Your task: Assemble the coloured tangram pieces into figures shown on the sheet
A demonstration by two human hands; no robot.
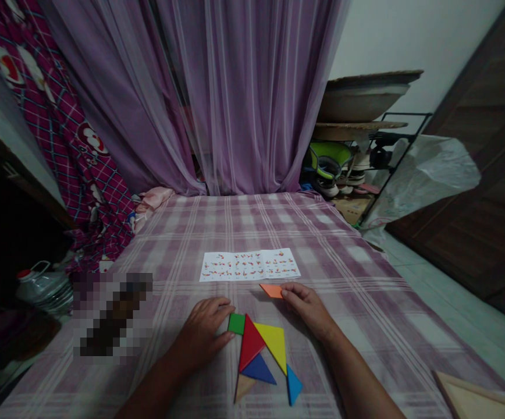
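My right hand [307,305] pinches an orange parallelogram tangram piece [271,290] by its right end, above the bed and just below the printed sheet. My left hand [206,329] rests at the left of a green square tangram piece [237,323], with thumb and forefinger at its lower and upper edges. The square touches the red triangle [249,344]. Right of the red triangle lies a yellow triangle [274,342], with a light blue triangle [293,385] at its lower tip. A dark blue triangle [259,369] and a tan triangle [243,386] lie below the red one.
A folded sheet [249,265] with small printed figures lies beyond the hands on the checked bedcover [182,233]. The corner of a wooden tray [479,396] shows at lower right. A plastic bottle [45,288] stands at left; a shoe rack [403,148] stands behind right. A pixelated patch hides something left.
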